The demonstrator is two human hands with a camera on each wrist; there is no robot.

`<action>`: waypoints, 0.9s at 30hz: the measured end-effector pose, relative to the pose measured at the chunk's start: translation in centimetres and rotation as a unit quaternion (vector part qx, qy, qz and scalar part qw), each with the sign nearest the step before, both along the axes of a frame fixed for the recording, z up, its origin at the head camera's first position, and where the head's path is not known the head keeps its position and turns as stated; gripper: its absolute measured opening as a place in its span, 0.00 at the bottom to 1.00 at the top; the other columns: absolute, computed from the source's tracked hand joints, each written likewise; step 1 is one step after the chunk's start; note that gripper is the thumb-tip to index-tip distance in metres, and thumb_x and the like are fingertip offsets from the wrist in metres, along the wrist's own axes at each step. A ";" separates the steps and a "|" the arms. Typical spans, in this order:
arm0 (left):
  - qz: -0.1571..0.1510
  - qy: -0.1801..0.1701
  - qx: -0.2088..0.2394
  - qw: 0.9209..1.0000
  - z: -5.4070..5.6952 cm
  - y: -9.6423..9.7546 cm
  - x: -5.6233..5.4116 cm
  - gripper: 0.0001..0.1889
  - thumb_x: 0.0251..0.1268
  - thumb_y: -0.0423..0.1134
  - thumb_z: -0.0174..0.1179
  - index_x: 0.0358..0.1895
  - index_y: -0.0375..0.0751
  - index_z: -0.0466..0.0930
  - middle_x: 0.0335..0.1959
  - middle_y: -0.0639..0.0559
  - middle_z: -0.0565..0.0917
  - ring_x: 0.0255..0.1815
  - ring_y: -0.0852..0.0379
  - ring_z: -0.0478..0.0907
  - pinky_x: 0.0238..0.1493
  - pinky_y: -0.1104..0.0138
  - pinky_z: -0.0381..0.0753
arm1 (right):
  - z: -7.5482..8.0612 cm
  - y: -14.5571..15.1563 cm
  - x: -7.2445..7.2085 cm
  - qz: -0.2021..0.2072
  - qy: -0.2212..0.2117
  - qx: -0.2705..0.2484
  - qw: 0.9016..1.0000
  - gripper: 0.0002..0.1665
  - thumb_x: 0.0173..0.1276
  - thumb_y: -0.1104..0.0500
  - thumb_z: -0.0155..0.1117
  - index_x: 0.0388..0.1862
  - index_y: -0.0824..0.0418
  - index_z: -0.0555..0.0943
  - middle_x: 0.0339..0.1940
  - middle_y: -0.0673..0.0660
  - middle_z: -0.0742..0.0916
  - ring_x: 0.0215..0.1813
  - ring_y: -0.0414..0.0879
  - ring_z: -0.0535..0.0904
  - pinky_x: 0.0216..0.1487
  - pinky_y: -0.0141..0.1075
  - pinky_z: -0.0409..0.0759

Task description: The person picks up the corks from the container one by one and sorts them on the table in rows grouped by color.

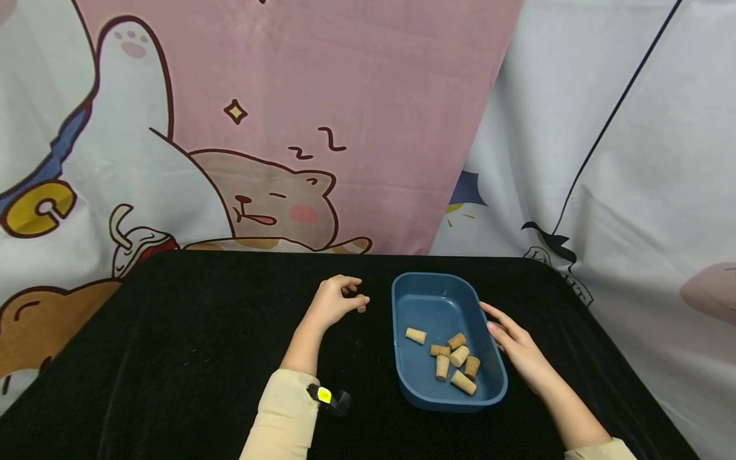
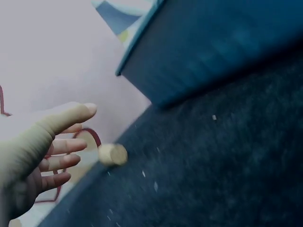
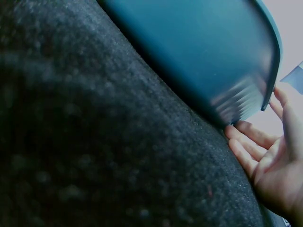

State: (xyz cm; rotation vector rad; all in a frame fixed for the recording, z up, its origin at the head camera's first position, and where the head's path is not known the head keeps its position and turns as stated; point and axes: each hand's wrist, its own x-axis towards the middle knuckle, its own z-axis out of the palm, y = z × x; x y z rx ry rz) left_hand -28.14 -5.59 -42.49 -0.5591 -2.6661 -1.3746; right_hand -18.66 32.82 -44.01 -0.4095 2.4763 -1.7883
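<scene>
Cork (image 2: 112, 154) on the table (image 1: 201, 358), outside the left edge of the tray (image 1: 425, 310): left hand (image 1: 339, 300) beside it, fingers relaxed, grasping nothing, I judge. Right hand (image 1: 514, 350), fingers extended, touches the tray's right edge, probably steadying it. Seven corks (image 1: 459, 356) lie toward the near edge. In my head view, the left hand partly hides the outside cork.

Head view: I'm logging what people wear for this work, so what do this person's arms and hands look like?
The left sleeve and right sleeve are pale cream, both ending short of the wrist. A black device with a bright yellow patch sits by the left cuff. The left hand and right hand wear no gloves.
</scene>
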 end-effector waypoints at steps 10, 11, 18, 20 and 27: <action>-0.037 0.071 0.027 0.996 4.6 2.2 1.9 0.20 0.59 0.44 0.68 0.53 0.42 0.82 0.43 0.50 0.81 0.45 0.52 0.75 0.43 0.58 0.78 | 0.0 0.2 0.0 0.006 0.004 -0.001 1.000 0.29 0.80 0.54 0.38 0.76 0.59 0.54 0.71 0.73 0.59 0.54 0.32 0.75 0.50 0.35 0.76; -0.045 0.076 0.029 0.996 5.0 2.6 2.2 0.20 0.59 0.43 0.68 0.53 0.42 0.82 0.43 0.49 0.81 0.45 0.53 0.74 0.43 0.58 0.78 | 0.0 0.2 0.0 0.006 0.003 0.000 1.000 0.29 0.80 0.53 0.38 0.76 0.59 0.54 0.71 0.73 0.59 0.54 0.32 0.75 0.50 0.35 0.76; -0.126 0.083 0.016 0.988 6.5 5.1 3.7 0.19 0.60 0.42 0.67 0.54 0.42 0.81 0.44 0.49 0.82 0.48 0.53 0.75 0.49 0.56 0.75 | -0.1 0.1 0.1 -0.004 -0.004 0.008 1.000 0.30 0.80 0.52 0.40 0.76 0.58 0.54 0.72 0.72 0.59 0.54 0.30 0.74 0.50 0.34 0.76; -0.149 0.075 0.006 0.986 6.8 5.7 4.1 0.19 0.60 0.42 0.67 0.55 0.43 0.80 0.44 0.52 0.82 0.48 0.56 0.75 0.50 0.57 0.75 | -0.1 0.1 0.1 -0.005 -0.005 0.010 1.000 0.30 0.80 0.52 0.40 0.76 0.58 0.54 0.72 0.71 0.59 0.54 0.30 0.74 0.50 0.34 0.76; -0.226 0.047 -0.035 0.972 6.7 7.9 5.1 0.20 0.60 0.43 0.67 0.56 0.48 0.80 0.48 0.58 0.81 0.50 0.63 0.74 0.49 0.70 0.73 | 0.0 0.2 0.0 -0.002 -0.001 0.009 1.000 0.30 0.80 0.52 0.40 0.76 0.58 0.54 0.72 0.71 0.59 0.54 0.31 0.74 0.50 0.35 0.76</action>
